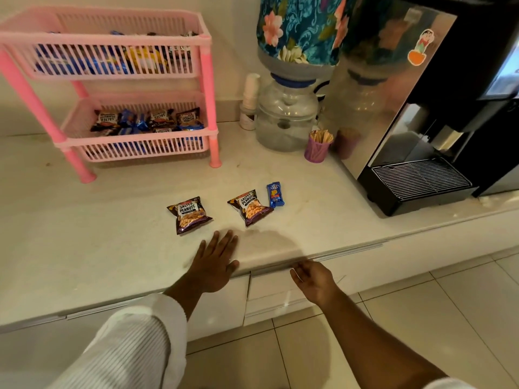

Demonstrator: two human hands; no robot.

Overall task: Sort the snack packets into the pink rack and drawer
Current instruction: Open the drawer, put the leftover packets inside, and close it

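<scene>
the two-tier rack (112, 88) stands at the back left of the counter (84, 234), with packets in both tiers. right of it stand a stack of cups (250, 92), the water dispenser (286, 116) and a cup of sticks (318, 146), then the coffee machine (438, 113). near the front edge lie two peanut packets (189, 214) (250, 207), and just right of them a smaller packet (275, 195), perhaps biscuits. the drawer (295, 287) sits below the edge.

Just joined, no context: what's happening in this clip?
A person is sorting snacks. Left hand rests flat on the counter; right hand is at the drawer front below the edge, holding nothing. Two salted peanuts packets and a blue biscuit packet lie loose on the counter. The pink rack already holds packets on both tiers.
</scene>
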